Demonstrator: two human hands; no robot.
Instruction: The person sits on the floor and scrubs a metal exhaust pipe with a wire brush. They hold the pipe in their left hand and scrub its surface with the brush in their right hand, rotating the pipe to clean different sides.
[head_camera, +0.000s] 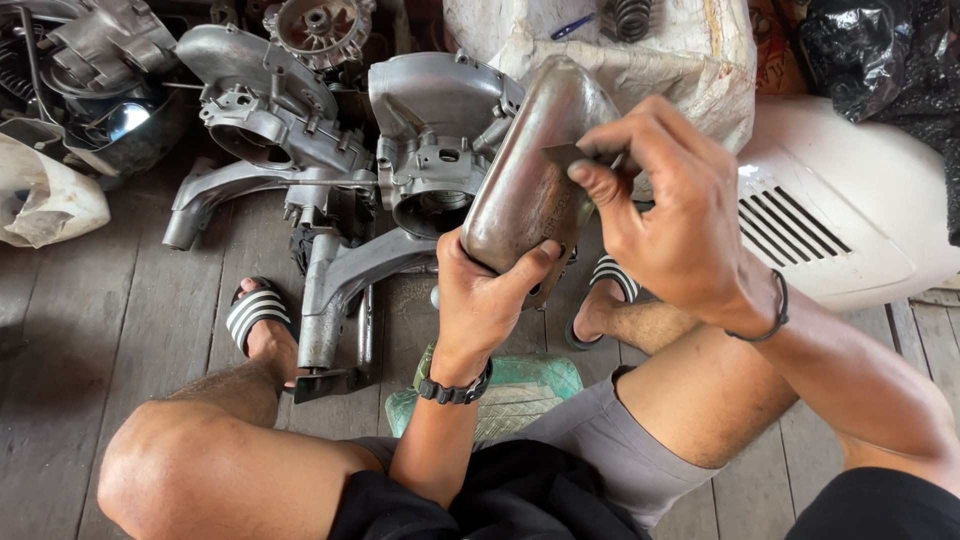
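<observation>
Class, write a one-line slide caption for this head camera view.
Seated on a wooden floor among engine casings, a person's left hand steadies a metal cover while the right hand presses sandpaper to it.

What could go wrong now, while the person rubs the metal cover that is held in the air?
1. The left hand grips only the lower end of the metal cover; pressure from the right hand might twist it loose.
2. If it drops, it could hit the engine casing or the sandalled foot below.
3. The small abrasive piece lies near fingertips, which may get scraped.
</observation>
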